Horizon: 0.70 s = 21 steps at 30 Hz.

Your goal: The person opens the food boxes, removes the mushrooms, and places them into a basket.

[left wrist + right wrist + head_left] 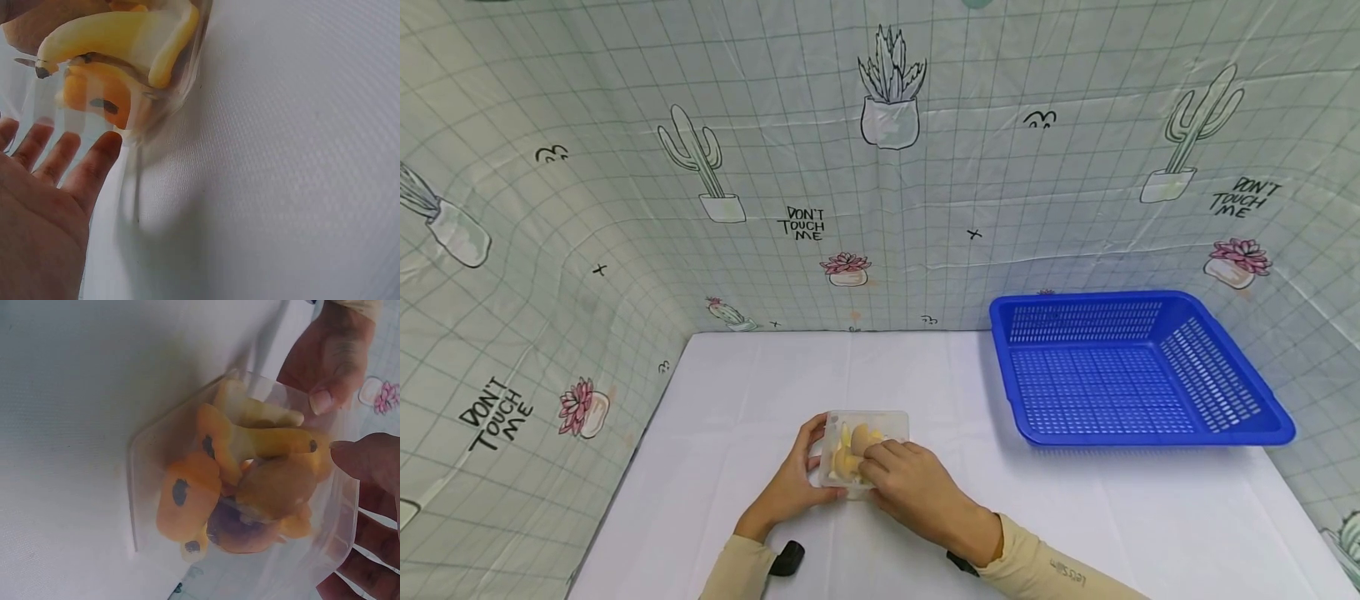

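Note:
A clear plastic container [895, 421], low and open-topped, holds several small fruit-like pieces. Through its wall show a yellow banana [103, 37], an orange piece [187, 503] with a dark mark, a brown oval piece [278, 487] and a dark purple round one [240, 528]. My left hand [793, 479] holds the container from the left, thumb at the front and fingers along the far side. Over the container's right part reaches my right hand [917, 483], its fingertips near the contents. In the right wrist view its fingers are spread, with nothing visible between them.
A blue plastic basket [1266, 425] with slotted walls stands at the back right of the white-covered table [737, 383]. Behind and beside the table hang grid-patterned curtains [925, 208] printed with cacti.

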{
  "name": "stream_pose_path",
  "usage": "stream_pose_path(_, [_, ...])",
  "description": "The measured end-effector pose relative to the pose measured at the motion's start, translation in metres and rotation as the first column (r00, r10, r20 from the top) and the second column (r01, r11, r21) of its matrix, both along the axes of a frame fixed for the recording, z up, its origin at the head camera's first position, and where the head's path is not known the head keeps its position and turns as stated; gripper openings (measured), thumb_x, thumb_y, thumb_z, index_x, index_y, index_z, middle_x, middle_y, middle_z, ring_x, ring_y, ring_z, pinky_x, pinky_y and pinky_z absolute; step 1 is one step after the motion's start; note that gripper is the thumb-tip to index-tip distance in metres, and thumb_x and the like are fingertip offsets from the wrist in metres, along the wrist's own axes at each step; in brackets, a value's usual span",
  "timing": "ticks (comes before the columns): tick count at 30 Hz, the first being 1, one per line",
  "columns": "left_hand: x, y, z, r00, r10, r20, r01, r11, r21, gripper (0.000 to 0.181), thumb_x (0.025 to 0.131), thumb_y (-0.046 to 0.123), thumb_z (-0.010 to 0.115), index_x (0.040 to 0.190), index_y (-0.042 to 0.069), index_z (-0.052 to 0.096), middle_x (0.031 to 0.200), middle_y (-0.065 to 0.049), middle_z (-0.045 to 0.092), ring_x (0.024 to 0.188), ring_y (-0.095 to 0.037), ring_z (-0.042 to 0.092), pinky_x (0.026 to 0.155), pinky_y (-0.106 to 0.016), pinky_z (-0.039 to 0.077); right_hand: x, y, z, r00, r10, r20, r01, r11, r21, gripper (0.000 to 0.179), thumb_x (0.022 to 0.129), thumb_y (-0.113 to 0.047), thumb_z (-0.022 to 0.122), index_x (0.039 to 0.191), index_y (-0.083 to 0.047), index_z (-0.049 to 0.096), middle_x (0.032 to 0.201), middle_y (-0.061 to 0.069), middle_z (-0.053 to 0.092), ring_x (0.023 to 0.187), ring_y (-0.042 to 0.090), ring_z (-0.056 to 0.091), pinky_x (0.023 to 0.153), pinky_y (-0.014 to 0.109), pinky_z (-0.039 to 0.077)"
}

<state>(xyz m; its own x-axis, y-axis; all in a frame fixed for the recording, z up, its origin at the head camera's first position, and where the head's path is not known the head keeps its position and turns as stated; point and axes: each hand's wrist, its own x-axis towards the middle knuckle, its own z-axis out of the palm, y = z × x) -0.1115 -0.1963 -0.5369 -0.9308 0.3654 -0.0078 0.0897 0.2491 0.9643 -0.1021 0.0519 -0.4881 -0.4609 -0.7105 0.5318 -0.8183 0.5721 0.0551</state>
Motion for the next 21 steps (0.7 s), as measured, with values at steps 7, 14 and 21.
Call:
stream_pose_path(7, [0.0008, 0.002, 0.0007, 1.0, 0.007, 0.004, -0.007, 1.0, -0.005, 0.114, 0.078, 0.006, 0.091, 0.164, 0.002, 0.016, 0.168, -0.027, 0.026, 0.152, -0.043, 0.031, 0.109, -0.026, 0.05, 0.0002, -0.0018, -0.0042, 0.998, -0.007, -0.059, 0.008, 1.0, 0.017, 0.037, 0.07, -0.02, 0.096, 0.099, -0.018, 0.074, 0.109, -0.004, 0.07, 0.098, 0.011, 0.07, 0.072, 0.023, 0.061])
stream_pose_path(14, [-0.0006, 0.0043, -0.0011, 1.0, -0.004, 0.0, 0.004, 1.0, 0.0, 0.114, 0.077, 0.006, 0.092, 0.164, 0.003, 0.018, 0.166, -0.027, 0.03, 0.149, -0.042, 0.035, 0.108, -0.027, 0.051, -0.0001, -0.0052, -0.0072, 0.986, -0.007, -0.169, 0.013, 0.999, 0.035, 0.029, 0.075, -0.019, 0.091, 0.095, -0.016, 0.071, 0.103, -0.003, 0.068, 0.092, 0.011, 0.068, 0.068, 0.022, 0.06])
stream_pose_path(21, [-0.0012, 0.0052, -0.0024, 1.0, -0.009, -0.005, 0.009, 1.0, 0.001, 0.113, 0.077, 0.005, 0.092, 0.163, 0.003, 0.019, 0.166, -0.027, 0.03, 0.149, -0.043, 0.035, 0.108, -0.027, 0.051, 0.0008, -0.0071, -0.0082, 0.974, -0.005, -0.228, 0.017, 0.999, 0.049, 0.02, 0.08, -0.014, 0.084, 0.092, -0.014, 0.068, 0.092, -0.003, 0.064, 0.083, 0.011, 0.065, 0.058, 0.02, 0.057])
